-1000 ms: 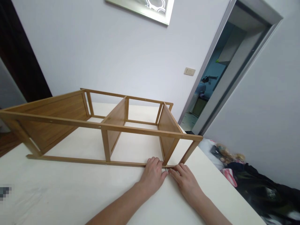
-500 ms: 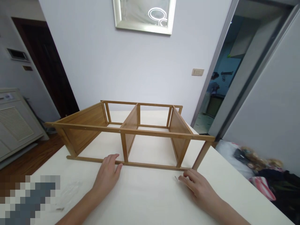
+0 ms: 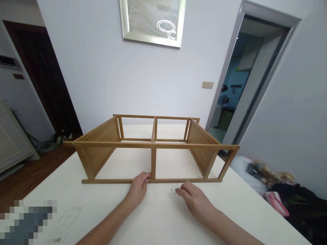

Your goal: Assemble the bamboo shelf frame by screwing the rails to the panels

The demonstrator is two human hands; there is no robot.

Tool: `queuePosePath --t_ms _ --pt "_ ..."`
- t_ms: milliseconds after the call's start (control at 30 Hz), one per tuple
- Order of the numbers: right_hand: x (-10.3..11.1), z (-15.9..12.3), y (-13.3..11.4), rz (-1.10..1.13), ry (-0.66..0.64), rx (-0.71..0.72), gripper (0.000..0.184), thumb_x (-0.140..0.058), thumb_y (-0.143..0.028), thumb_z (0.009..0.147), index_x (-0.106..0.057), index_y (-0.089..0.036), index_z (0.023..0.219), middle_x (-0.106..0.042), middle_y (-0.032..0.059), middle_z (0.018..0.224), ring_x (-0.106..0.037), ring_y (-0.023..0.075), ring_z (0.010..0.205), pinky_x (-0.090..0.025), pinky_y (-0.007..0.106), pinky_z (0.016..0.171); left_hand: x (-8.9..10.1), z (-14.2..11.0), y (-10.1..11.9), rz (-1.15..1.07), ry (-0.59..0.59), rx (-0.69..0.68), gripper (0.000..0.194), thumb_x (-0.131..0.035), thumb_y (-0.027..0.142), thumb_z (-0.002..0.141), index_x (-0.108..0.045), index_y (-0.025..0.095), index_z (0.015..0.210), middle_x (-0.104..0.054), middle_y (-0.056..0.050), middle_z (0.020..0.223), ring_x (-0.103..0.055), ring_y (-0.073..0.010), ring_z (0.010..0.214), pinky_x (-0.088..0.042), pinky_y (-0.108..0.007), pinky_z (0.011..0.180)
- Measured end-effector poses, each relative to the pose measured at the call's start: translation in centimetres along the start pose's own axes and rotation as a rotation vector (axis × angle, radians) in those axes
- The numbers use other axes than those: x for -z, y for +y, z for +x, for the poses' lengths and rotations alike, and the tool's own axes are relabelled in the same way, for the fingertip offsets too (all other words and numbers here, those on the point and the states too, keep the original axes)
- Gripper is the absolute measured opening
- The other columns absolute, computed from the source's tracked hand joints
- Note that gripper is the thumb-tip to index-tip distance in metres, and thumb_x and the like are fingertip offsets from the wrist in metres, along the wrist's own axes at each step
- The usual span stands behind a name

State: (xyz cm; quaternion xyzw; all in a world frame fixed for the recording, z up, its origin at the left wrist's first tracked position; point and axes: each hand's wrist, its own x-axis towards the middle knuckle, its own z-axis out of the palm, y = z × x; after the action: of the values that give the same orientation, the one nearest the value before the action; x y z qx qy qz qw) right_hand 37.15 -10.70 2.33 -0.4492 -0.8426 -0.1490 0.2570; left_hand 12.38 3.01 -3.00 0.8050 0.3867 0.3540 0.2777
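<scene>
A wooden shelf rack (image 3: 122, 145) lies on its side on the white table (image 3: 153, 217), with flat panels at its left and right and a middle divider seen nearly edge-on. My left hand (image 3: 138, 189) is closed on the lower front rail, just left of the middle post, its fingertips by the joint. Between the fingers of my right hand (image 3: 195, 199) is a small L-shaped hex key (image 3: 173, 193). That hand hovers a little in front of the rail, right of the middle post, and the key's short end points up, apart from the wood.
A crumpled clear plastic bag (image 3: 68, 216) and a blurred dark object (image 3: 28, 224) lie at the table's left. Clothes (image 3: 293, 200) are piled beyond its right edge. Behind stand a wall with a framed mirror (image 3: 153, 23) and a doorway, where a person shows.
My left hand has slid right along the rail to the middle post and closed on it. My right hand has moved left with the hex key. The rack appears turned slightly in view.
</scene>
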Motion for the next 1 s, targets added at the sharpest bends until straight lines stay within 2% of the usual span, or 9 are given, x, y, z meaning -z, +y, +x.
queuePosePath --t_ms 133,300,400,500,700,1000 --pt "-0.8 1.2 0.1 0.008 -0.057 -0.012 0.019 -0.041 -0.009 0.098 -0.058 -0.018 0.095 -0.056 0.0051 0.085 -0.049 0.0167 0.075 -0.04 0.028 0.064 -2.8 0.3 2.0 -0.035 -0.045 -0.032 0.047 -0.037 0.001 0.079 -0.069 0.02 0.108 -0.067 -0.007 0.098 -0.064 -0.0193 0.095 -0.05 -0.034 0.09" --pt "-1.4 2.4 0.2 -0.03 -0.096 -0.039 0.017 -0.046 -0.006 0.095 -0.057 -0.019 0.094 -0.051 0.0026 0.085 -0.047 0.0164 0.076 -0.035 0.026 0.063 -4.7 -0.6 4.1 0.056 -0.057 -0.01 0.051 -0.047 0.003 0.077 -0.06 0.02 0.124 -0.065 -0.008 0.11 -0.059 -0.0228 0.106 -0.044 -0.039 0.098" --pt "-2.0 2.7 -0.2 -0.005 -0.097 -0.074 0.014 -0.046 -0.01 0.096 -0.056 -0.019 0.093 -0.048 0.0018 0.084 -0.045 0.0156 0.073 -0.035 0.025 0.061 -4.6 -1.2 4.8 0.181 -0.028 0.01 0.042 -0.052 0.009 0.081 -0.061 0.02 0.12 -0.065 -0.009 0.114 -0.054 -0.0266 0.115 -0.037 -0.046 0.103" --pt "-2.6 2.7 -0.4 0.007 -0.104 -0.081 0.014 -0.044 -0.011 0.097 -0.056 -0.019 0.094 -0.049 0.0029 0.087 -0.046 0.0157 0.073 -0.038 0.025 0.063 -4.1 -1.4 5.2 0.227 -0.046 0.031 0.03 -0.057 0.016 0.083 -0.064 0.021 0.111 -0.066 -0.007 0.11 -0.054 -0.0267 0.112 -0.035 -0.048 0.101" --pt "-3.5 2.6 -0.1 0.074 -0.107 -0.072 0.016 -0.042 -0.01 0.097 -0.057 -0.018 0.098 -0.052 0.0046 0.09 -0.05 0.0173 0.078 -0.043 0.027 0.067 -3.9 -1.3 5.5 0.203 -0.061 0.038 0.029 -0.065 0.021 0.08 -0.064 0.021 0.109 -0.066 -0.006 0.107 -0.056 -0.0254 0.108 -0.035 -0.045 0.099" --pt "-4.7 2.1 0.5 0.096 -0.1 -0.064 0.017 -0.04 -0.01 0.099 -0.055 -0.017 0.103 -0.049 0.0052 0.091 -0.05 0.0168 0.08 -0.044 0.027 0.068 -4.3 -1.2 5.2 0.223 -0.05 0.025 0.021 -0.063 0.02 0.084 -0.065 0.021 0.105 -0.066 -0.006 0.104 -0.057 -0.0252 0.105 -0.037 -0.044 0.094"
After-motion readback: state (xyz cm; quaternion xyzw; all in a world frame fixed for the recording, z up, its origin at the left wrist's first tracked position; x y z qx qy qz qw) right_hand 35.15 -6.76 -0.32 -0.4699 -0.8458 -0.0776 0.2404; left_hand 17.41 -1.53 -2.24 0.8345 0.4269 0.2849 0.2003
